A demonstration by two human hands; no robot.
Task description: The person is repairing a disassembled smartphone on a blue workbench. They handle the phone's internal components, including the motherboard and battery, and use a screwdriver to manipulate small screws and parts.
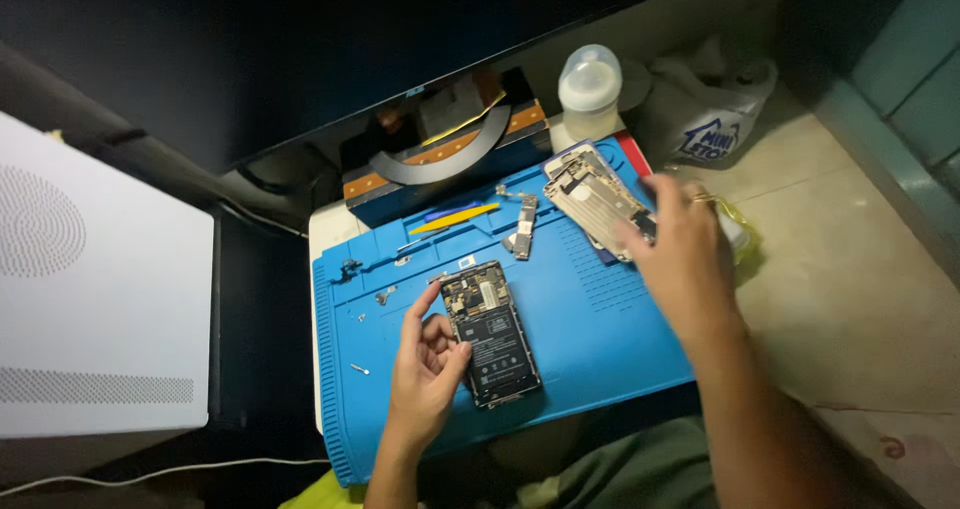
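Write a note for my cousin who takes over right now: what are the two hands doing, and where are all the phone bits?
Left hand: resting at the edge of the opened phone on the blue mat, fingers curled, holding nothing visible.
Right hand: on the second phone frame at the mat's far corner.
Done: the phone's back is off, battery and board exposed.
Loose: circuit board, yellow pry tool, small screws at left.
Left: everything is still apart.

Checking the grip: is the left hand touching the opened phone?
Touching. The head view shows the left hand with fingertips against the opened phone's left edge.
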